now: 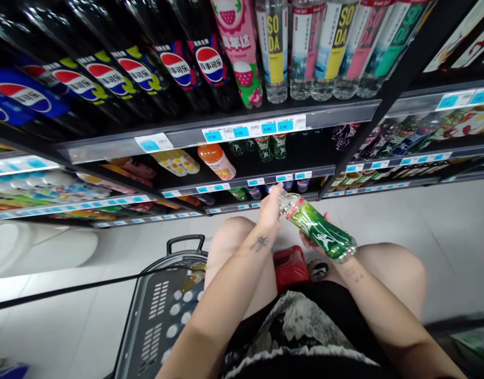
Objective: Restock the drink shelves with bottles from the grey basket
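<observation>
I crouch in front of store shelves. Both my hands hold a clear bottle with a green label (318, 229), tilted with its neck up toward the shelves. My left hand (270, 206) is closed on the neck end. My right hand (310, 239) grips the bottle's body from below, mostly hidden behind it. Just beyond the hands, the low shelf (242, 183) carries similar green-labelled bottles (265, 147) and an orange drink bottle (217, 160).
A grey shopping basket (163, 310) with white-capped bottles stands on the floor at my left knee. A red object (289, 266) lies between my knees. The top shelf holds dark Pepsi bottles (174, 68) and clear soda bottles (305, 47). Pale floor tiles spread to the right.
</observation>
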Demonstrator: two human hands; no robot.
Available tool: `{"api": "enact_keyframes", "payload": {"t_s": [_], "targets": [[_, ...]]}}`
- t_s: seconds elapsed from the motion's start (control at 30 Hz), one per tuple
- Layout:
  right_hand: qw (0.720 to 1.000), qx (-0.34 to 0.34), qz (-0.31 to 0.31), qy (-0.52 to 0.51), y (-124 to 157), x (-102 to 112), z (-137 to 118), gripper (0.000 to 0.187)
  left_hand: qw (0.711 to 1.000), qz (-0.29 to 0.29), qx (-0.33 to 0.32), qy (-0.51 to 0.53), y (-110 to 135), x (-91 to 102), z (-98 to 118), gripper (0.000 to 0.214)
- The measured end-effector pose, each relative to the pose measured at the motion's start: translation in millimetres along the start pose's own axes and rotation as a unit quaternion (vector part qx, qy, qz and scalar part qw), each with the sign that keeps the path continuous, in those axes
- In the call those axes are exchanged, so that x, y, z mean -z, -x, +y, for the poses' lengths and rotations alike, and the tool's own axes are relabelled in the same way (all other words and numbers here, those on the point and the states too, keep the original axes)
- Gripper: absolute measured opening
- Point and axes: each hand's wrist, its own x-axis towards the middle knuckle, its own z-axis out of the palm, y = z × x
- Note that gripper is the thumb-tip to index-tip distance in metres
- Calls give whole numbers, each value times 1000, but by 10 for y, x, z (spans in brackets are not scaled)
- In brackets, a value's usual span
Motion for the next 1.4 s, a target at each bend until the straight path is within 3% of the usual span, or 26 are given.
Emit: {"api": "enact_keyframes", "payload": {"t_s": [0.07,0.13,0.2,0.3,0.4,0.47,0.57,0.7,0.9,1.13,1.23,1.33,1.4], "targets": [[977,5,-104,-184,-63,-72,62,105,999,1,29,14,-122,3,-12,40],[947,31,-151,-282,-66,-160,76,98,1000,-15,6,13,-154,-17,14,39],[937,50,-156,-309,-11,-237,28,85,999,-33,-9,6,-130,-27,65,41],[931,23,-188,-313,80,-338,-99,59,997,-65,-30,-5,-68,0,159,45],[924,9,-205,-323,74,-468,-179,49,988,-122,-90,-41,-18,38,255,46],[922,19,-196,-334,19,-559,-206,49,979,-171,-105,-42,12,42,320,49],[920,38,-194,-338,-97,-630,-276,59,966,-248,-70,-9,64,14,413,60],[932,100,-177,-301,-235,-617,-398,70,950,-299,-87,-33,155,-18,472,71],[940,175,-147,-253,-378,-710,-313,72,951,-300,-74,6,274,37,424,82],[935,177,-142,-272,-442,-692,-154,64,941,-324,-69,69,236,40,324,76],[934,148,-146,-291,-427,-705,-162,71,947,-312,-56,54,158,41,295,79],[922,108,-182,-325,-405,-743,-183,77,944,-320,-69,39,82,73,254,80],[887,121,-248,-371,-398,-771,-188,81,932,-346,-99,33,59,95,220,74]]}}
